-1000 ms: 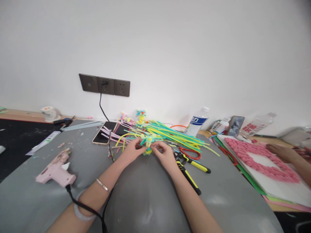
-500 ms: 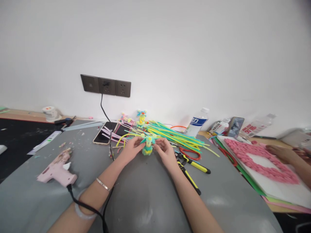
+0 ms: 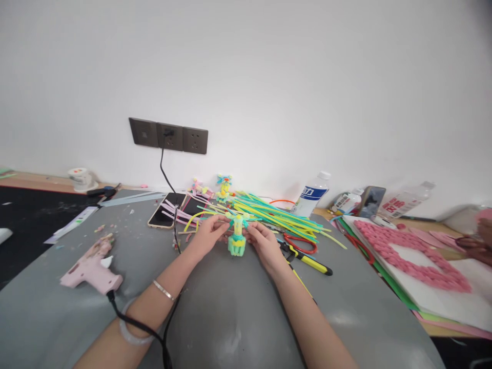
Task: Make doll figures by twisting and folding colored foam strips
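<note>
A small pipe-cleaner figure (image 3: 237, 243), green, teal and yellow, is held between my two hands above the grey table mat. My left hand (image 3: 210, 234) pinches its left side near the top, and my right hand (image 3: 263, 241) pinches the opposite side. The figure's thicker green lower end faces me. Just beyond my fingers lies a pile of yellow and teal pipe cleaners (image 3: 277, 214), with pink pipe cleaners (image 3: 175, 211) to the left. Yellow-and-black pliers (image 3: 313, 262) rest beside my right wrist, partly covered by my forearm.
A pink glue gun (image 3: 92, 274) lies at left, its black cord crossing my left forearm. Two phones, finished-looking small figures (image 3: 224, 187) and a water bottle (image 3: 312, 195) stand or lie toward the wall. Red-handled scissors (image 3: 302, 244) lie at right. Another person's hand (image 3: 482, 241) is beyond the pink braided piece (image 3: 415, 256).
The figure has tipped, so more of its green lower end shows toward me. My right forearm covers more of the pliers. The other person's hand has moved off the pink braided piece.
</note>
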`<control>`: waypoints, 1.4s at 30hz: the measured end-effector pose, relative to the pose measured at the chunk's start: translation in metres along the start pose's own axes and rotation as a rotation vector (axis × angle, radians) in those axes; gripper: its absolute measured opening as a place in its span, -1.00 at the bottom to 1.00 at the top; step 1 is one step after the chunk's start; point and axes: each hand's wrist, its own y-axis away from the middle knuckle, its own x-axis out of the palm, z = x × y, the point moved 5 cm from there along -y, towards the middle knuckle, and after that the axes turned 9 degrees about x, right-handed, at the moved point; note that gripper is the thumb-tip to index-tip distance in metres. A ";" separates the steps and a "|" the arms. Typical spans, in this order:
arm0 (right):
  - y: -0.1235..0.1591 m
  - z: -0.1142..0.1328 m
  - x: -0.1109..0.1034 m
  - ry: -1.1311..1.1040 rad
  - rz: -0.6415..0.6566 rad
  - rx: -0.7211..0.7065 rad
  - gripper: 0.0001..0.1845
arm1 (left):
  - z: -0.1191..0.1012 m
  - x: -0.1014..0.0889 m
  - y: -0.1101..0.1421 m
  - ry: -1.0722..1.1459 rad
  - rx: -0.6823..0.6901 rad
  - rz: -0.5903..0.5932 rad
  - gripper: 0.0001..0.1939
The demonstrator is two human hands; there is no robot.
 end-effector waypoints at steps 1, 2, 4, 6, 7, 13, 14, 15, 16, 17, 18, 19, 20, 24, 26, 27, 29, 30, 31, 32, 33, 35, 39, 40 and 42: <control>0.000 0.000 0.000 -0.021 0.003 0.018 -0.63 | 0.000 0.000 0.000 0.004 -0.004 -0.007 -0.53; 0.001 0.000 0.000 -0.041 0.005 0.034 -0.63 | -0.001 0.000 0.001 0.008 -0.006 -0.015 -0.53; 0.001 0.000 0.000 -0.084 0.004 0.056 -0.63 | -0.001 0.001 0.002 0.015 -0.012 -0.026 -0.53; 0.000 0.000 -0.002 -0.130 -0.001 0.070 -0.63 | -0.001 0.002 0.002 0.026 -0.026 -0.023 -0.54; 0.000 0.000 -0.003 -0.155 -0.004 0.075 -0.63 | -0.001 0.002 0.003 0.032 -0.035 -0.017 -0.54; -0.002 0.002 -0.007 -0.311 0.000 0.114 -0.65 | -0.001 0.014 0.008 0.054 -0.090 0.117 -0.49; -0.001 0.003 -0.006 -0.326 0.005 0.117 -0.66 | -0.001 0.016 0.009 0.049 -0.095 0.148 -0.47; -0.001 0.003 -0.006 -0.337 0.010 0.119 -0.67 | -0.002 0.018 0.010 0.041 -0.097 0.175 -0.43; -0.001 0.004 -0.005 -0.344 0.014 0.119 -0.67 | -0.002 0.020 0.011 0.030 -0.093 0.195 -0.40; 0.000 0.004 -0.004 -0.348 0.017 0.118 -0.67 | -0.003 0.021 0.012 0.019 -0.087 0.209 -0.39; 0.000 0.004 -0.003 -0.348 0.020 0.116 -0.66 | -0.004 0.022 0.012 0.010 -0.078 0.216 -0.40; 0.000 0.004 -0.003 -0.346 0.023 0.113 -0.66 | -0.005 0.022 0.012 0.003 -0.067 0.218 -0.43; 0.000 0.004 -0.002 -0.342 0.025 0.108 -0.65 | -0.006 0.022 0.012 -0.001 -0.057 0.217 -0.47; 0.001 0.005 -0.002 -0.318 0.031 0.077 -0.66 | -0.009 0.020 0.010 0.002 -0.033 0.193 -0.55; 0.001 0.007 -0.002 -0.296 0.030 0.054 -0.69 | -0.009 0.018 0.009 0.010 -0.033 0.177 -0.55; 0.002 0.007 -0.002 -0.280 0.031 0.041 -0.71 | -0.008 0.017 0.009 0.016 -0.035 0.167 -0.55; 0.004 0.009 0.001 -0.243 0.038 0.019 -0.72 | -0.007 0.016 0.009 0.031 -0.042 0.148 -0.54; 0.005 0.009 0.003 -0.222 0.047 0.012 -0.71 | -0.007 0.016 0.009 0.039 -0.047 0.140 -0.53; 0.006 0.009 0.006 -0.198 0.064 0.004 -0.69 | -0.006 0.016 0.009 0.048 -0.051 0.135 -0.53; 0.007 0.009 0.009 -0.167 0.089 -0.004 -0.67 | -0.006 0.016 0.009 0.057 -0.053 0.131 -0.53; 0.009 0.009 0.013 -0.136 0.120 -0.014 -0.65 | -0.006 0.016 0.010 0.065 -0.055 0.129 -0.53; 0.010 0.009 0.018 -0.082 0.180 -0.038 -0.62 | -0.007 0.016 0.010 0.084 -0.057 0.130 -0.53; 0.010 0.008 0.017 -0.048 0.167 -0.053 -0.60 | -0.006 0.018 0.011 0.131 -0.075 0.159 -0.51; 0.010 0.008 0.016 -0.045 0.147 -0.048 -0.59 | -0.006 0.019 0.012 0.145 -0.082 0.171 -0.51; 0.009 0.008 0.013 -0.043 0.116 -0.038 -0.58 | -0.006 0.020 0.012 0.172 -0.094 0.195 -0.51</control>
